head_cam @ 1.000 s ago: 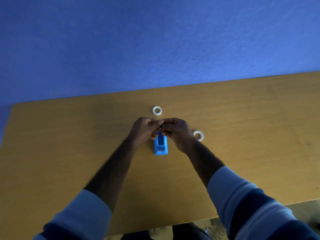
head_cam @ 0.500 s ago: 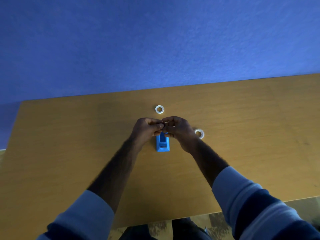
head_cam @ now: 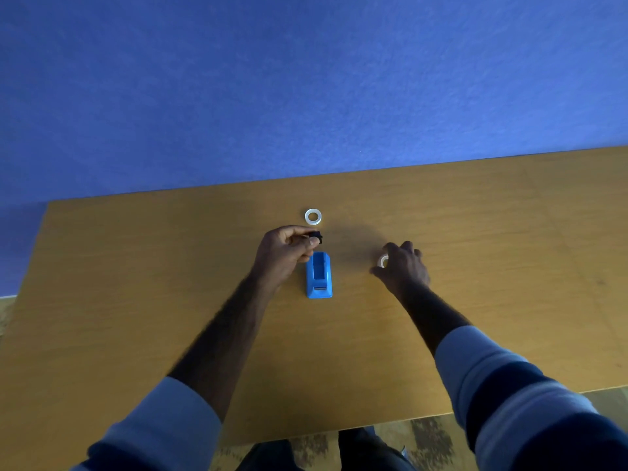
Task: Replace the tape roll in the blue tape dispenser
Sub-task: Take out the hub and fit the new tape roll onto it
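Hands apart over an empty dispenser

Dispenser (head_cam: 319, 276), blue, stands on the wooden table (head_cam: 136, 283) with its roll bay showing no tape. Just left of its far end, the left hand (head_cam: 287, 249) pinches a small black hub (head_cam: 316, 237) between thumb and fingertips. Beyond that hand, farther from the person, a white tape ring (head_cam: 313, 216) lies flat on the wood. Off to the right, well apart from the dispenser, the right hand (head_cam: 402, 266) curls its fingers over a second tape roll (head_cam: 383, 261); whether it grips the roll cannot be told.
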`<state>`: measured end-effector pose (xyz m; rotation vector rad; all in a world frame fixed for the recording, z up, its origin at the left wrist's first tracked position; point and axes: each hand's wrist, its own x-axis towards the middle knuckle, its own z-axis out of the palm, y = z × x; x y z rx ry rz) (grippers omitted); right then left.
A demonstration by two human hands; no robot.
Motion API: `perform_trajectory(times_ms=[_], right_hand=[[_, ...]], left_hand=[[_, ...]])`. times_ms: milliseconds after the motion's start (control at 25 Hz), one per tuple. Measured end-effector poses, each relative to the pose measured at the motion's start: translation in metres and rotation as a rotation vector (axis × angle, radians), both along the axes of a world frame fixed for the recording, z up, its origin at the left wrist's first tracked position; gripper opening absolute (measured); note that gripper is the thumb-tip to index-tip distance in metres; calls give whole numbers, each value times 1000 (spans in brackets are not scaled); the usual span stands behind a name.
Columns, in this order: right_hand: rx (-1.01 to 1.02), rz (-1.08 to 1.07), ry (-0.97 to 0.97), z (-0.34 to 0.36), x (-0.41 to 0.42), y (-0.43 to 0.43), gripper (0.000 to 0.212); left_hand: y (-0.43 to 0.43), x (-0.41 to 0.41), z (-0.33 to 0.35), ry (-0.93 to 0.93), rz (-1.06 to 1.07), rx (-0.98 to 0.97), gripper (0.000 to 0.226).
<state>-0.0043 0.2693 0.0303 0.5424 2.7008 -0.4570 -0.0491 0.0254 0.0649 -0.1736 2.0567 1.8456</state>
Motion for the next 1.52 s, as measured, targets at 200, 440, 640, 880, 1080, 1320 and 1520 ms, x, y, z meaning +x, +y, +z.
perform_trajectory(times_ms=[200, 440, 640, 880, 1080, 1320, 1520], right_hand=[[-4, 15, 79, -12, 6, 0, 32], [-386, -6, 272, 8, -5, -23, 37], [-946, -204, 237, 41, -17, -50, 46], [-1176, -141, 225, 63, -19, -67, 51], [-1218, -79, 197, 66, -22, -68, 53], [-1173, -44, 169, 66, -24, -67, 49], [-1116, -17, 169, 67, -25, -68, 50]], left_hand=[[-2, 0, 1, 10, -12, -35, 20], [-6, 1, 2, 11, 29, -66, 15], [-3, 1, 9, 6, 20, -84, 12], [-5, -1, 12, 16, -20, -80, 19], [-9, -1, 15, 32, -66, -86, 19], [-8, -2, 20, 40, -98, -102, 27], [-6, -2, 23, 40, -82, -111, 25]])
